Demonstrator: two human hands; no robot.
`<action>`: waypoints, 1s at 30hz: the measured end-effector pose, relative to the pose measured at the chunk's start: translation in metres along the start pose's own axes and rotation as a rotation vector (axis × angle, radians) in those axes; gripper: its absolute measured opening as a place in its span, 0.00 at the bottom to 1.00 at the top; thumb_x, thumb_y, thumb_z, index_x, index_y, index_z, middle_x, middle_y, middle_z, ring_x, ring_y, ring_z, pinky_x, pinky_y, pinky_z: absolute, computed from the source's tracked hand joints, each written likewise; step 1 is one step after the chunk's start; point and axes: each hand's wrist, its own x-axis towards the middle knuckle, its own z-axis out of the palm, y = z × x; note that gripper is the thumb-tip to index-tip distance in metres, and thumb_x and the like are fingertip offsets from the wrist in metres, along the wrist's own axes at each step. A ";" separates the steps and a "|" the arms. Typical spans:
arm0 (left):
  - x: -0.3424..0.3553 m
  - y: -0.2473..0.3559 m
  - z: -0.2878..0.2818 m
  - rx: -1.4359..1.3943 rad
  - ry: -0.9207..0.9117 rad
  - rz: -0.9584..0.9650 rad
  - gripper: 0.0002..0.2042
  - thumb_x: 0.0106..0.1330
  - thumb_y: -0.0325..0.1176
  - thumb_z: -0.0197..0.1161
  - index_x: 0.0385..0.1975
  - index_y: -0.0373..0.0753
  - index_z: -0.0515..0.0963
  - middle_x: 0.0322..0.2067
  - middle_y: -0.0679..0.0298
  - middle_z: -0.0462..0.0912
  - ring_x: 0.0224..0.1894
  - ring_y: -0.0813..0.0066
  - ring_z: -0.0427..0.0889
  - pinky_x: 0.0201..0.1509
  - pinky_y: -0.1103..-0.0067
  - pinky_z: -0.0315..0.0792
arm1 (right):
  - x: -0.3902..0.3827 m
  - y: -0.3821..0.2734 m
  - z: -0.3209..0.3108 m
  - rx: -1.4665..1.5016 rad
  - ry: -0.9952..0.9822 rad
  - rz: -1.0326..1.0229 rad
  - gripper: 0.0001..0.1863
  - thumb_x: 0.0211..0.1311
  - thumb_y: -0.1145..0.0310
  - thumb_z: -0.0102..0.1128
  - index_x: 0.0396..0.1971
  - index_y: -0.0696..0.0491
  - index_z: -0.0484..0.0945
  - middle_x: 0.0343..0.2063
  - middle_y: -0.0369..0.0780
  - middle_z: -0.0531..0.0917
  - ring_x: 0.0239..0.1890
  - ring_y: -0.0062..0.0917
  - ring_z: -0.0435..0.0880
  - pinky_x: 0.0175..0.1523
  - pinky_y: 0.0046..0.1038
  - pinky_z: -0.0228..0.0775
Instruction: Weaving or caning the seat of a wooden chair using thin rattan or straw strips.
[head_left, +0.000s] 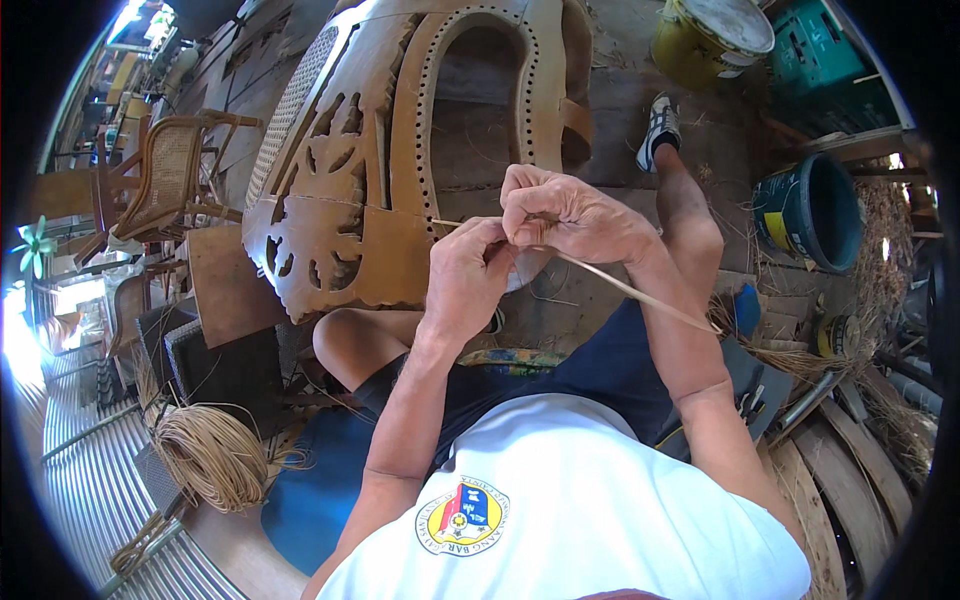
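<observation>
My left hand (465,275) and my right hand (570,220) are close together, both closed in pinches on a pale flat cane strip (635,292). One length of it trails down to the right across my right forearm; a thin end shows left of my left hand, by the holed edge of a carved wooden furniture frame (380,260). That frame has a U-shaped opening ringed by small holes, cut-out ornament and a woven cane panel (290,115) at its left. Whether the strip passes through a hole I cannot tell. My fingertips are partly hidden.
A coil of cane (210,455) lies at lower left, near a cane-backed chair (160,180) and wooden boards (230,285). At right are a yellow bucket (690,45), a teal crate (815,60), a dark green bucket (800,215) and wood pieces (840,480). My legs surround the space below.
</observation>
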 end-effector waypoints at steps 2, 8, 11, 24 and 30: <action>0.000 -0.001 0.002 0.012 -0.016 0.029 0.06 0.65 0.22 0.64 0.40 0.32 0.82 0.28 0.63 0.83 0.28 0.80 0.82 0.32 0.79 0.76 | -0.003 -0.002 -0.003 -0.045 -0.019 -0.024 0.03 0.64 0.78 0.64 0.31 0.53 0.80 0.32 0.33 0.69 0.39 0.21 0.71 0.45 0.25 0.67; 0.001 0.005 0.009 0.156 0.008 0.156 0.05 0.65 0.22 0.62 0.39 0.32 0.78 0.28 0.54 0.81 0.30 0.63 0.81 0.35 0.72 0.75 | -0.005 -0.002 -0.004 -0.060 0.045 -0.008 0.04 0.63 0.79 0.64 0.31 0.53 0.81 0.31 0.33 0.71 0.40 0.23 0.71 0.46 0.26 0.65; 0.003 0.003 0.008 0.154 0.043 0.129 0.04 0.67 0.23 0.62 0.39 0.32 0.78 0.28 0.54 0.81 0.29 0.62 0.81 0.34 0.72 0.74 | 0.002 0.001 -0.001 -0.095 0.053 -0.027 0.04 0.63 0.79 0.63 0.33 0.53 0.82 0.32 0.34 0.73 0.41 0.23 0.73 0.48 0.25 0.66; 0.002 -0.002 -0.003 0.046 0.128 0.056 0.04 0.70 0.26 0.64 0.40 0.34 0.81 0.28 0.60 0.84 0.26 0.78 0.79 0.33 0.78 0.74 | -0.052 0.026 0.034 -0.152 0.508 0.265 0.08 0.64 0.79 0.65 0.43 0.57 0.82 0.34 0.34 0.77 0.36 0.16 0.77 0.44 0.21 0.71; 0.013 0.007 0.016 0.146 0.125 0.205 0.03 0.69 0.26 0.64 0.38 0.34 0.81 0.29 0.59 0.85 0.29 0.77 0.83 0.35 0.78 0.75 | -0.053 0.025 0.043 -0.173 0.544 0.204 0.11 0.62 0.78 0.66 0.45 0.57 0.83 0.35 0.38 0.78 0.36 0.22 0.80 0.43 0.25 0.74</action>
